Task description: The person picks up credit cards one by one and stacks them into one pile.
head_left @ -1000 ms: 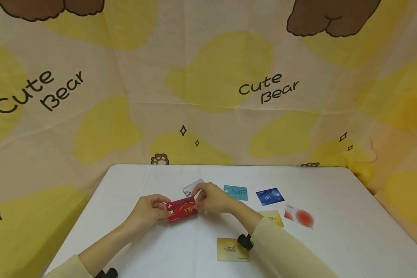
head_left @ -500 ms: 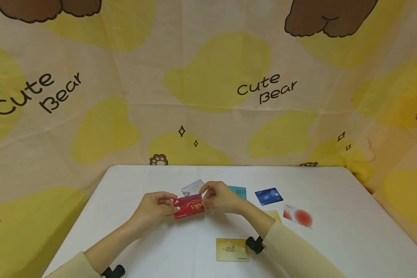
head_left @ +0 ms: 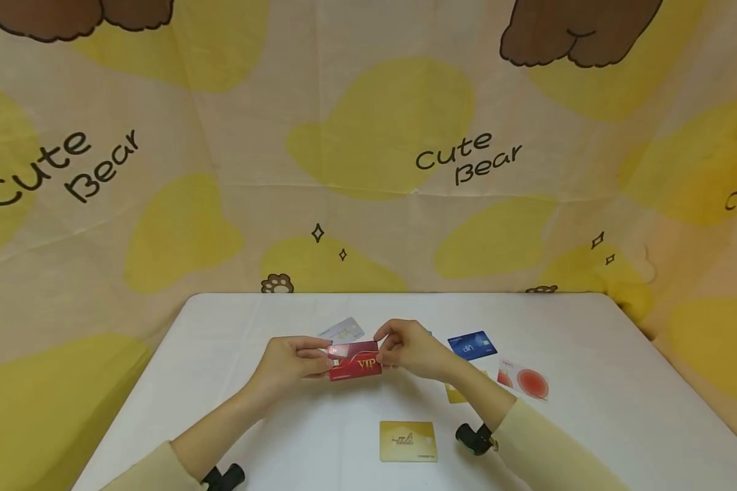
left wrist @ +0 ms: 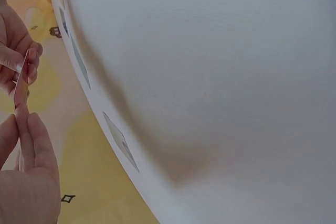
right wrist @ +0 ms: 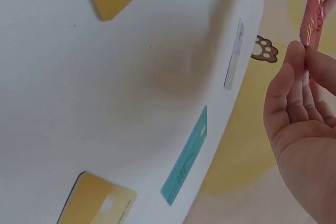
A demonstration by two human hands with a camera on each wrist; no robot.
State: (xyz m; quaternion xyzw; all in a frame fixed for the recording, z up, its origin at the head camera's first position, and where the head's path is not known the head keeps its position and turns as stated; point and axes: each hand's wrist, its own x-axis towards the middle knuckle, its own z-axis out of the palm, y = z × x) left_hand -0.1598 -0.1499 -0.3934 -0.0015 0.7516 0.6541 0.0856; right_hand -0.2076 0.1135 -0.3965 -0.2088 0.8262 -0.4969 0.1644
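Note:
A red VIP card (head_left: 355,361) is held up off the white table (head_left: 282,436) between both hands. My left hand (head_left: 284,365) pinches its left edge between thumb and fingers. The right edge is pinched by my right hand (head_left: 414,349), thumb and fingertips at its upper corner. Seen nearly edge-on in the left wrist view, the card (left wrist: 22,80) spans the two hands. The right wrist view shows its printed side (right wrist: 308,24) in red and gold, above the right fingertips. A pale silver card (head_left: 344,331) lies on the table just behind it.
A gold card (head_left: 408,442) lies near the front. Toward the right lie a blue card (head_left: 473,346), a white card with a red circle (head_left: 524,380) and another gold card (head_left: 456,393), partly behind the right forearm. The right hand mostly hides a teal card (right wrist: 185,156).
Both hands have moved to the right with the red card, which has come more level. The right hand now covers most of the teal card. The cards on the table stay put.

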